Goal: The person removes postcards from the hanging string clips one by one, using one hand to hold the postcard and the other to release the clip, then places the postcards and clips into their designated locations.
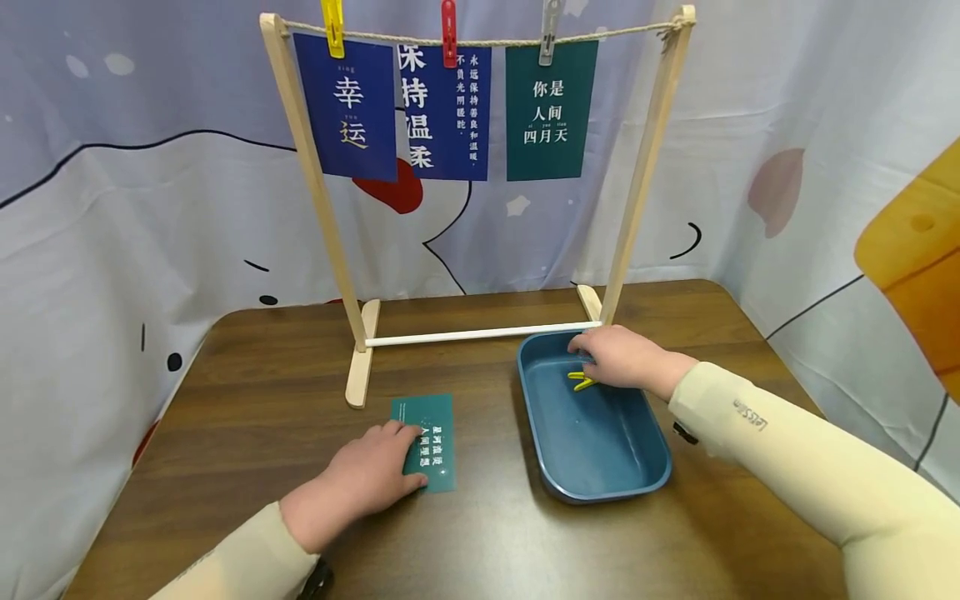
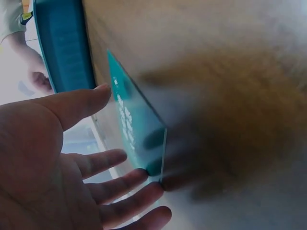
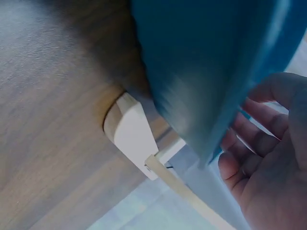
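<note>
On the table lies a green card (image 1: 442, 417) with white characters. My left hand (image 1: 367, 471) is at its left side, fingers extended across part of it. In the left wrist view, the thumb and fingers are spread near the card (image 2: 127, 115). My right hand (image 1: 626, 358) reaches over the far right corner of a blue tray (image 1: 551, 483). A yellow clothespin (image 1: 577, 377) shows beside its thumb, partly covered by the hand. The right wrist view has the right hand (image 3: 273, 148) with bent fingers, their tips behind the tray wall (image 3: 192, 72); whether they pinch the clothespin is hidden.
A wooden rack (image 1: 326, 200) stands behind, its rope (image 1: 390, 37) strung between two posts. From it hang a blue card (image 1: 318, 108), another blue card (image 1: 450, 158) and a dark green card (image 1: 551, 162), held by a yellow, a red and a grey clothespin. A printed curtain (image 1: 187, 225) surrounds the table.
</note>
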Demonstrator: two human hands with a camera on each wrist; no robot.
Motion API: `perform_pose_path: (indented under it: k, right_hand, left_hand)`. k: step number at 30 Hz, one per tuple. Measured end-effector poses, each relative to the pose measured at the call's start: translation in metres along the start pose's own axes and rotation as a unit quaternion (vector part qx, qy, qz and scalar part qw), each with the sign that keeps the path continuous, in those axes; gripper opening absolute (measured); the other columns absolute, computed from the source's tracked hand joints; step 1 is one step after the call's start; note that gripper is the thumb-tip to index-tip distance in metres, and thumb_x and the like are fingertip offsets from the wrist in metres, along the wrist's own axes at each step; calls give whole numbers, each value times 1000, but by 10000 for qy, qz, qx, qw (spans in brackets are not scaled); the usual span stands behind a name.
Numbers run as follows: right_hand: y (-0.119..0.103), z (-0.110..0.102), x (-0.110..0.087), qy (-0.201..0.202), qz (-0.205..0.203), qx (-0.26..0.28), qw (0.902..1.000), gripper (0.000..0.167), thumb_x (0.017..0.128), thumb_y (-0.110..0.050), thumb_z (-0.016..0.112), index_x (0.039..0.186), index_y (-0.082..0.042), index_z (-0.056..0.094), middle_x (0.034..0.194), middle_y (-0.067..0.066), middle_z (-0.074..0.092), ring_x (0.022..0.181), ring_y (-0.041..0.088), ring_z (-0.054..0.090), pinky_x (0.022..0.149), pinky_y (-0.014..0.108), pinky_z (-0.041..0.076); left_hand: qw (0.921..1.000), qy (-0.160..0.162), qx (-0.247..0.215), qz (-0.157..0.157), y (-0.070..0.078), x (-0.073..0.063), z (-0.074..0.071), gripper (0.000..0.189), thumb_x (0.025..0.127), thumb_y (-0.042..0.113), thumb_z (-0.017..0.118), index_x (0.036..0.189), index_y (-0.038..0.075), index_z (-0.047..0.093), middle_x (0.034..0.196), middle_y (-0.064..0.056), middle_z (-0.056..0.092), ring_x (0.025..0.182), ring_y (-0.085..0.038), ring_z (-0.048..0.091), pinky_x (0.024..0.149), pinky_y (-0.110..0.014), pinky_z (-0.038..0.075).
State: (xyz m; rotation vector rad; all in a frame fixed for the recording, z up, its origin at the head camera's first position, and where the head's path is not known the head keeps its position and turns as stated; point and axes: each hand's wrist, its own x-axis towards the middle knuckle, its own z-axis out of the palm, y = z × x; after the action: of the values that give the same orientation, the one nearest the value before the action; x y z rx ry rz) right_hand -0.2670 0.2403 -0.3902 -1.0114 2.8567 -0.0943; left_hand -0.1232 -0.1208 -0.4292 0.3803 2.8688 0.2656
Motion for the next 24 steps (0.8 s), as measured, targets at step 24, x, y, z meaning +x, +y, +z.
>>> perform_pose_path:
  k: [24]
  right_hand:
    - [7, -74, -2, 3532, 23, 598, 9336, 25, 94, -11, 60, 118, -3, 66, 116, 14, 67, 110, 34, 57, 99, 49, 41]
  left_hand:
    - [9233, 2270, -3084, 295, 59, 71, -76, 54, 95, 57, 56, 138, 24, 52, 131, 8, 58, 113, -13, 59, 88, -42, 50]
